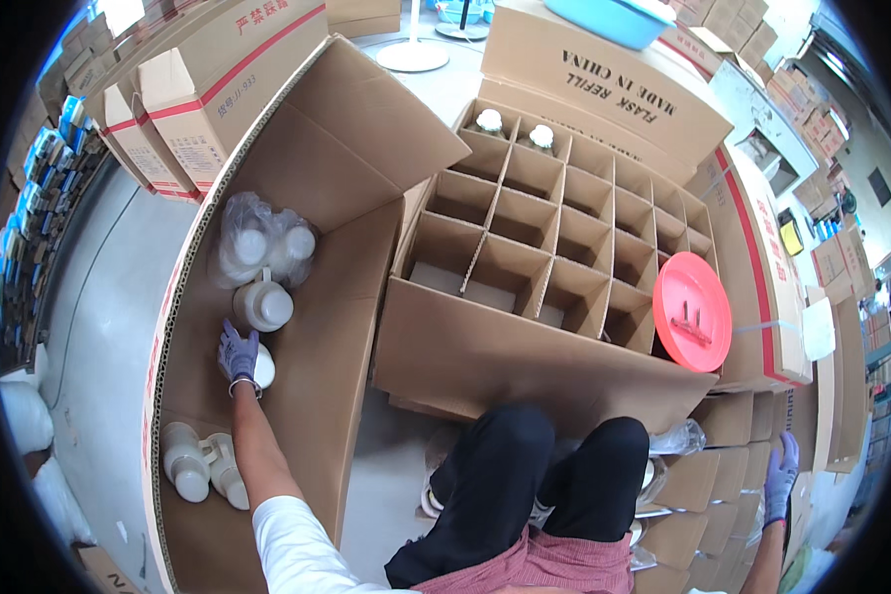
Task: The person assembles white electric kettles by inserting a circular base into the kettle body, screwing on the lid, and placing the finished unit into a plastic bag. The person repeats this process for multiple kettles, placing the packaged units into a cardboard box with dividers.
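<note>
My left hand (238, 354), in a purple glove, is down inside a long open carton (342, 272) on the left. Its fingers curl round a white flask (264, 367), which the hand partly hides. Just beyond stands another white flask with a handle (264, 306), and past that are white flasks in clear plastic wrap (267, 245). Two more white flasks (186, 463) lie nearer me in the same carton. At the lower right my gloved right hand (782, 477), fingers stretched out, is beside the cardboard flaps of a divided carton (691, 483) and appears to hold nothing.
In front stands a carton with cardboard dividers (495, 262); white-capped bottles (540, 138) sit in two far cells. A red plate (693, 312) with small dark pieces rests on its right corner. A blue basin (614, 18) sits behind. Closed cartons (757, 267) flank it.
</note>
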Demonstrator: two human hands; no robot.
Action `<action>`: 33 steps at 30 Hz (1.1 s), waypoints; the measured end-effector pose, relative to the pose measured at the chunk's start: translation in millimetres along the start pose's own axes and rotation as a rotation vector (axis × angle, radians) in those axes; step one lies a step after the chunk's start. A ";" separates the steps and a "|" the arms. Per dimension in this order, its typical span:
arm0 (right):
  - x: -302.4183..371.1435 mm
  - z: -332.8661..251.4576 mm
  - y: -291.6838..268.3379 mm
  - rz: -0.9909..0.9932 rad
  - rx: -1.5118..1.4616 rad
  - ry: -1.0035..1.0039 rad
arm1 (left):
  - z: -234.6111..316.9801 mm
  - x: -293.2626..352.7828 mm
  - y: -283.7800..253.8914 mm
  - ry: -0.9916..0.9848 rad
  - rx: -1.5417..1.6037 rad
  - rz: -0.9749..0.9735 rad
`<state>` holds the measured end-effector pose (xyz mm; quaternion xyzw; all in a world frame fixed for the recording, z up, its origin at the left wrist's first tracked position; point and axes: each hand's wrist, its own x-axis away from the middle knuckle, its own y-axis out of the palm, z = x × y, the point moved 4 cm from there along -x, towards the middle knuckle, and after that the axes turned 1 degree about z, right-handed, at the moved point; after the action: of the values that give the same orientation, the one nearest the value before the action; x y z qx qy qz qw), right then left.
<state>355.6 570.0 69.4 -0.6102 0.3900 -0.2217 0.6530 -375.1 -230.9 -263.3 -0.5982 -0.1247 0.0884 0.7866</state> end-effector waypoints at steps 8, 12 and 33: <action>-29.4 -225.3 59.1 -0.040 -0.248 -0.479 | -109.8 -28.1 26.0 -0.226 -0.181 0.035; -28.3 -283.2 87.7 -0.123 -0.412 -0.631 | -180.8 -9.8 31.3 -0.349 -0.234 -0.013; 109.5 -420.9 60.5 -0.697 -2.000 0.068 | 259.3 449.4 -166.9 0.323 1.687 -0.314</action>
<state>81.5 232.9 5.1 -0.9417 0.2167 0.0081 -0.2571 -26.7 92.1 3.8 0.2027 0.0146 -0.0440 0.9781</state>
